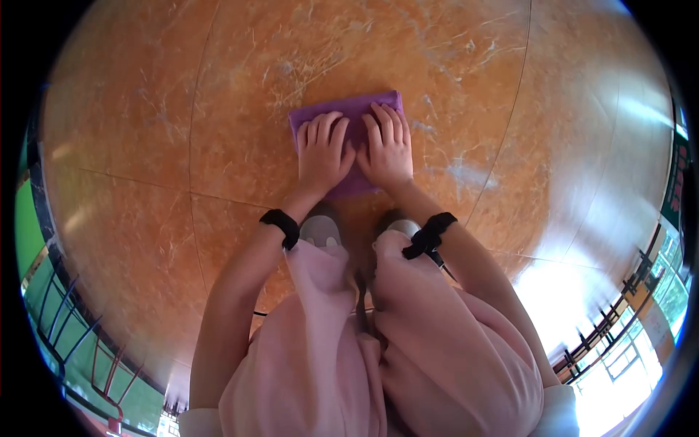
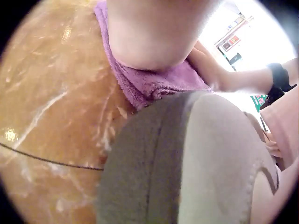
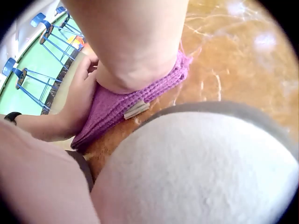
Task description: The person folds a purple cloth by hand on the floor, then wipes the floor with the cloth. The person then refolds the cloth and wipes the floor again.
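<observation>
A folded purple towel (image 1: pixel 355 130) lies flat on the shiny orange-brown floor, in front of the person's feet. On its left half rests the left hand (image 1: pixel 320 156), palm down, fingers pointing away from the body. The right hand (image 1: pixel 388 154) lies the same way on the right half, the two thumbs close together. In the left wrist view the towel (image 2: pixel 180 78) shows under the hand's heel. The right wrist view shows its layered edge, with a pale tag (image 3: pixel 136 110) sticking out. Both palms are hidden from above.
Grey shoes (image 1: pixel 320 227) stand just behind the towel, below pink trousers (image 1: pixel 444 320). Blue stools (image 3: pixel 39 21) line a green area in the right wrist view. Bright light reflects off the floor (image 1: pixel 466 65) at the right, toward railings and windows.
</observation>
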The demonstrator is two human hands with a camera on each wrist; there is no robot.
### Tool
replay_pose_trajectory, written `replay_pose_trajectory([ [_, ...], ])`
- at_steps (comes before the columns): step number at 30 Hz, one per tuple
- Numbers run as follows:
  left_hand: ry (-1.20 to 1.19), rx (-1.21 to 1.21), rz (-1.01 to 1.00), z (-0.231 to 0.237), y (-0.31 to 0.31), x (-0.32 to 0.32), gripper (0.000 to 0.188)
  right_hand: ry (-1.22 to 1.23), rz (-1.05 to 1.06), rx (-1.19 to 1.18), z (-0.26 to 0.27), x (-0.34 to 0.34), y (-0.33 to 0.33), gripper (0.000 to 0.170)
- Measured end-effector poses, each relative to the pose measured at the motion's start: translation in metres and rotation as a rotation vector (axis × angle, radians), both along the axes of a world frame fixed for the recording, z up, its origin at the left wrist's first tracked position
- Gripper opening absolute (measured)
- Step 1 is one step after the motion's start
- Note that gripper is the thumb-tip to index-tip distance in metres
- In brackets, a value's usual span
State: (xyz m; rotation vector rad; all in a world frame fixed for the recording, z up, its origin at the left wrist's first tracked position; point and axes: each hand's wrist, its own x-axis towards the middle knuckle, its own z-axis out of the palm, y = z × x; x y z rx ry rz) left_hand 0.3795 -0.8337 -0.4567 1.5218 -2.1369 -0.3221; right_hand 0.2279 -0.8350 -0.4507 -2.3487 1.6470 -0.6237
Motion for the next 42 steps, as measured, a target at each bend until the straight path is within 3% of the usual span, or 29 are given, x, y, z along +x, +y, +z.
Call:
replay_pose_trajectory([
  [6,0.009,-0.02,0.02,0.0,-0.042,-0.002,0.04,-0.011,0.016,-0.04,-0.005,0.001,-0.044,0.048],
  [16,-0.055,-0.23,-0.068,-0.008,-0.197,-0.002,0.04,-0.025,-0.105,-0.228,-0.013,0.004,-0.187,0.053],
  [17,-0.061,-0.124,-0.089,-0.003,-0.212,-0.004,0.044,0.012,-0.117,-0.079,-0.005,0.002,-0.197,0.057],
  [18,-0.065,-0.02,-0.11,-0.002,-0.227,-0.006,0.049,0.009,-0.112,-0.09,-0.004,0.002,-0.213,0.057],
  [19,-0.052,-0.185,-0.096,-0.006,-0.244,-0.009,0.044,0.027,-0.116,-0.131,-0.003,0.002,-0.229,0.057],
  [26,-0.005,-0.308,-0.129,-0.015,-0.345,-0.019,0.042,0.059,-0.194,-0.222,-0.016,0.002,-0.318,0.056],
  [35,-0.118,-0.271,-0.106,-0.021,-0.336,-0.018,0.049,0.059,-0.211,-0.228,-0.015,0.0,-0.315,0.057],
  [36,-0.098,-0.348,-0.128,-0.019,-0.334,-0.014,0.039,0.059,-0.204,-0.179,-0.022,0.001,-0.31,0.058],
  [38,-0.09,-0.308,-0.106,-0.02,-0.311,-0.01,0.039,0.13,-0.213,-0.258,-0.03,0.008,-0.295,0.056],
  [42,-0.118,-0.248,-0.078,-0.014,-0.25,0.0,0.041,0.183,-0.151,-0.133,-0.018,0.018,-0.242,0.058],
])
